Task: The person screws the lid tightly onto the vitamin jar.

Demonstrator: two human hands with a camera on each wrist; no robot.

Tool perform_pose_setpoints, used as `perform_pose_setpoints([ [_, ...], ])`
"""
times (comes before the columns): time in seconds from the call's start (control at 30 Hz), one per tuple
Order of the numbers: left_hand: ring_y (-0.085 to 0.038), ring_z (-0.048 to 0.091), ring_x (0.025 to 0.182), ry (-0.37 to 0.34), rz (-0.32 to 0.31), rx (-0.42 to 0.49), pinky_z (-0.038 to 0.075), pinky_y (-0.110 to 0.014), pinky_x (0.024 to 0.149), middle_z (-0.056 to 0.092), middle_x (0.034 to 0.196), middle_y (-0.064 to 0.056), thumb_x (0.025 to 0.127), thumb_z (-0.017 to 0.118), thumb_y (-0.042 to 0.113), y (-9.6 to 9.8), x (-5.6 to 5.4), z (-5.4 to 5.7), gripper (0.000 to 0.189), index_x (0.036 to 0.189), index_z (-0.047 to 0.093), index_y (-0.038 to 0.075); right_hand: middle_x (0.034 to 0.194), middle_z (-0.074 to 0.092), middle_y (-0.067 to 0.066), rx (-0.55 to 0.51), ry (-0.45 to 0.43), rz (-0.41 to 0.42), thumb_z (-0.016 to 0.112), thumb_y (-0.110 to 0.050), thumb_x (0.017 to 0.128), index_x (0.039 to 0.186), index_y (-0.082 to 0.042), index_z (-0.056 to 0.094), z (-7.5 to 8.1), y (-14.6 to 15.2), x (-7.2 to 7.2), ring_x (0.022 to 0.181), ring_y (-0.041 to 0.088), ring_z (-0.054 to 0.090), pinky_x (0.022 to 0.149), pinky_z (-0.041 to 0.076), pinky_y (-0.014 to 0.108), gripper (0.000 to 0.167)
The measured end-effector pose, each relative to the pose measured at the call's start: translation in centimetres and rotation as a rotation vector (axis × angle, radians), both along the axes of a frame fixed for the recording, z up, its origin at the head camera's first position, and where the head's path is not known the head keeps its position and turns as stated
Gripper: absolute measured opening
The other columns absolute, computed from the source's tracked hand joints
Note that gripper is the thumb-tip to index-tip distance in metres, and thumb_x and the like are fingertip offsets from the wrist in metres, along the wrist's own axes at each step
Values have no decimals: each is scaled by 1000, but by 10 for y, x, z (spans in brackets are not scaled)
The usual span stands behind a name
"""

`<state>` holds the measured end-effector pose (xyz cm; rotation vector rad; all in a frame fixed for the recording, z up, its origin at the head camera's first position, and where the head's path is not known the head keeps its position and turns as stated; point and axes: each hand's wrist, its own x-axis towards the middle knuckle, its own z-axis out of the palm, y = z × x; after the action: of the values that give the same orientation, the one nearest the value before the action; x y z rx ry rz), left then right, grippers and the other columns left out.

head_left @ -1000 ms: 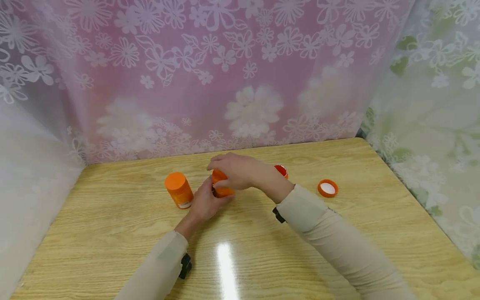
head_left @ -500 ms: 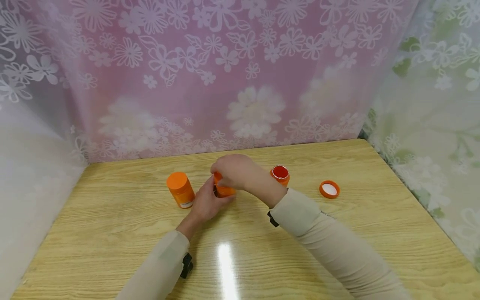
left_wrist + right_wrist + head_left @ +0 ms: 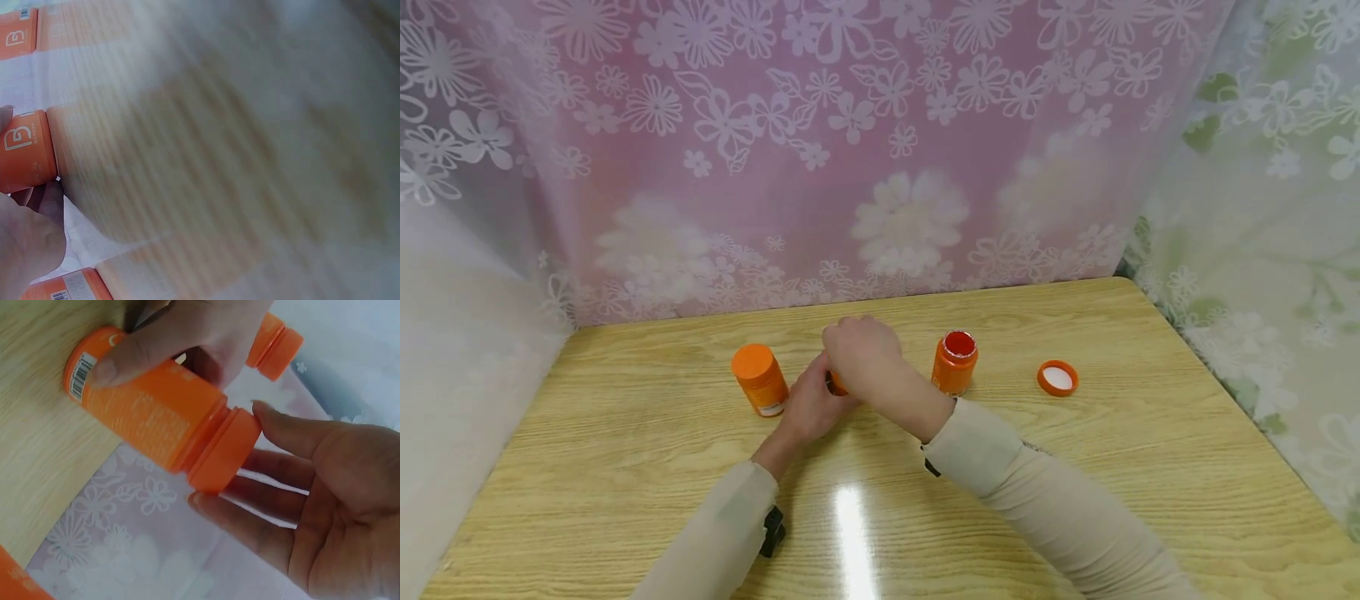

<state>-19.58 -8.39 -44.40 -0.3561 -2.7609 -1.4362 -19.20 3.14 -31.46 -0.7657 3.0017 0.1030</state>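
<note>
In the head view my left hand (image 3: 811,406) grips an orange bottle (image 3: 838,383) standing on the table, partly covered by my right hand (image 3: 863,352). The right wrist view shows the left thumb lying across the body of this bottle (image 3: 144,419), near a barcode label. There, my right hand (image 3: 350,487) has its thumb and fingertips around the orange lid (image 3: 226,450), which sits on the bottle's neck. In the left wrist view the same bottle (image 3: 28,150) carries a white logo, with fingers at its lower edge.
A lidded orange bottle (image 3: 760,379) stands left of my hands. To their right is an orange bottle (image 3: 953,375) without a lid, its red inside visible. Further right, an orange lid (image 3: 1057,378) lies white lining up on the wooden table (image 3: 625,467). Flowered curtains surround the table.
My right hand has turned over the lid, its wrist and forearm shifting left and toward me. The lidless bottle has come into full view. My left hand keeps its grip in place.
</note>
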Motion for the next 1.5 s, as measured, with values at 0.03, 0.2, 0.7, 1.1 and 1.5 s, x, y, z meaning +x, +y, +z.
perform_pose_setpoints([
  [0.03,-19,55,103,-6,3,-3,44,-40,93,59,115,1,81,78,30,0,0,0,48,120,53,18,91,63,5,15,2,-11,67,-19,91,99,-9,67,0,-1,0,81,23,60,72,53,33,13],
  [0.2,-21,56,103,-28,27,-7,44,-40,94,59,115,-2,80,78,30,1,0,1,48,118,53,14,97,61,6,10,5,-96,59,-38,94,108,-11,65,-4,-1,-3,86,25,60,66,54,36,31],
  [0.7,-17,59,102,-48,0,58,48,-39,89,59,117,0,81,78,28,-3,0,0,58,129,49,15,145,42,4,-68,-283,338,60,-16,95,137,-19,53,21,31,-25,134,25,35,108,28,40,43],
  [1.1,-17,58,105,-59,17,29,47,-39,91,58,120,2,80,79,28,-2,0,0,57,129,49,19,119,59,5,-136,-270,371,68,-5,88,125,-11,63,12,33,-33,110,20,52,97,41,32,38],
  [1.5,-15,57,100,-18,-24,57,47,-38,88,58,114,5,81,79,27,0,0,1,50,124,55,21,86,53,4,-99,-86,47,66,-50,86,100,-10,60,-1,19,-19,72,17,53,59,46,29,43],
])
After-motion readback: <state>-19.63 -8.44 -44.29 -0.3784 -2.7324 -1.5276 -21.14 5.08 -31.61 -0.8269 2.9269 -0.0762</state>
